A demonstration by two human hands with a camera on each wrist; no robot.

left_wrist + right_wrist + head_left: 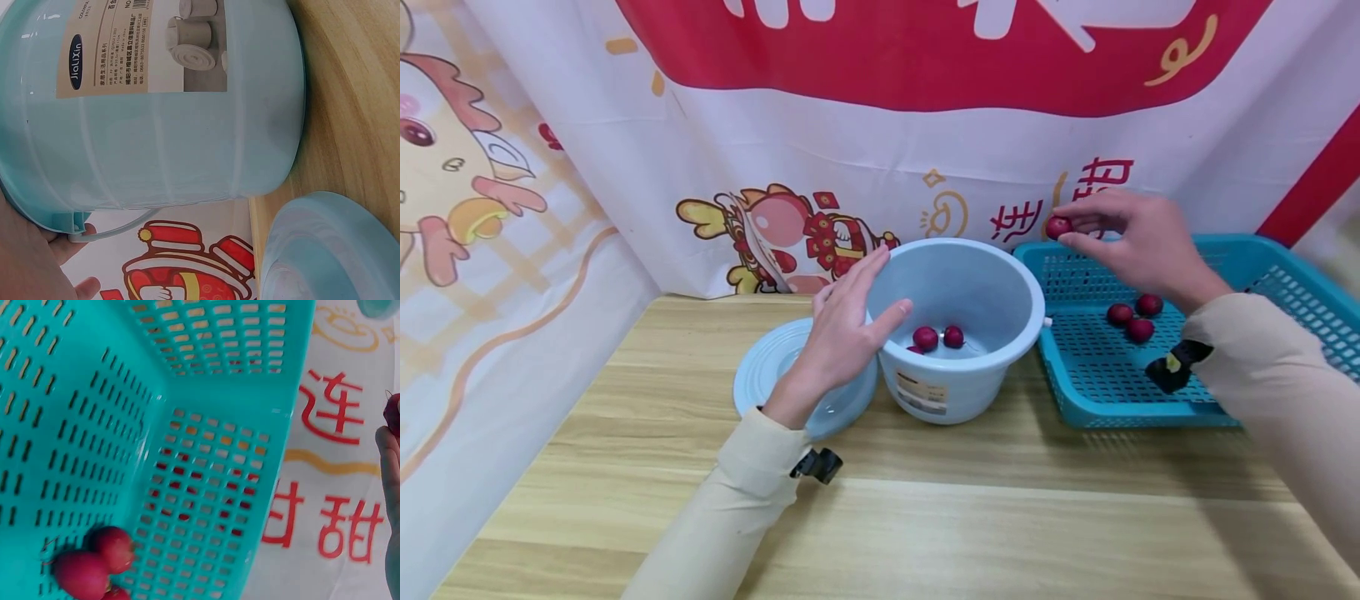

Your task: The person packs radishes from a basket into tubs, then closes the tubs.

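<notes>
My right hand pinches a small red radish between thumb and fingertips, above the left back part of the blue-green basket. In the right wrist view a thin root shows on the held radish. My left hand rests at the left rim of a light blue bucket, fingers straight and thumb over the rim. In the bucket lie a few radishes, one partly hidden by the rim. Three more radishes lie together in the basket.
A round light blue lid lies on the wooden table left of the bucket, partly under my left forearm. The bucket's thin handle hangs at its side. A printed cloth hangs behind the table.
</notes>
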